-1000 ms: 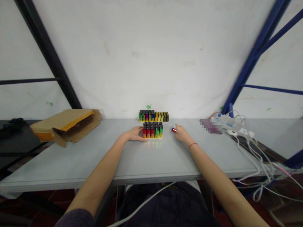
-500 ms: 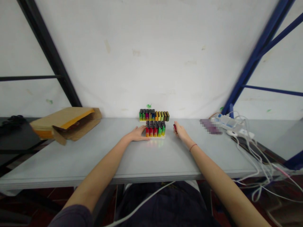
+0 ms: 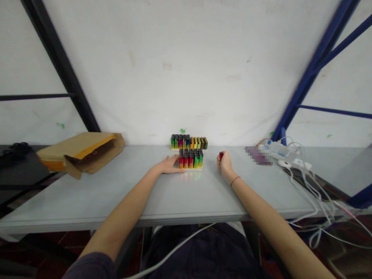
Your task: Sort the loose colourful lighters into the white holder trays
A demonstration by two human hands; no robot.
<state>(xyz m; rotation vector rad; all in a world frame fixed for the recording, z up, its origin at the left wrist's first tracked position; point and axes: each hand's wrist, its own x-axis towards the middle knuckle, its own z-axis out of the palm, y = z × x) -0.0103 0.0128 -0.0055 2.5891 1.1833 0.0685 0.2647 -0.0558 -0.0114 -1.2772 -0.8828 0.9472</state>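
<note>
Surface: pale grey tabletop (image 3: 87, 201), running across the view from 9 o'clock to 3 o'clock.

Room: white wall (image 3: 186, 66) at 12 o'clock; black steel frame (image 3: 58, 66) at 10 o'clock; blue steel frame (image 3: 308, 73) at 2 o'clock.

Rear stock: single rear row of multicoloured upright disposable lighters (image 3: 189, 142) at the tabletop's far edge, 12 o'clock.

Front stock: front block of upright red-to-green disposable lighters (image 3: 191, 159), just in front of the rear row.

Left fingers: the left hand (image 3: 168, 164) lies open and flat on the tabletop, holding nothing. Its fingertips end at the block's 9 o'clock side; contact cannot be confirmed.

Right fingers: the right hand (image 3: 225, 162) is curled shut around a red cylindrical lighter (image 3: 221, 155), which is mostly hidden, with only its top showing. The hand sits at the block's 3 o'clock side, well apart from it.

Arm pose: both forearms reach forward from the lower frame edge. A thin red cord bracelet (image 3: 235, 180) circles the right wrist.

Peripheral items: folded kraft-paper envelope (image 3: 81, 151) at 10 o'clock; white power strip (image 3: 276, 150) with white cables (image 3: 308, 193) at 2 o'clock.
</note>
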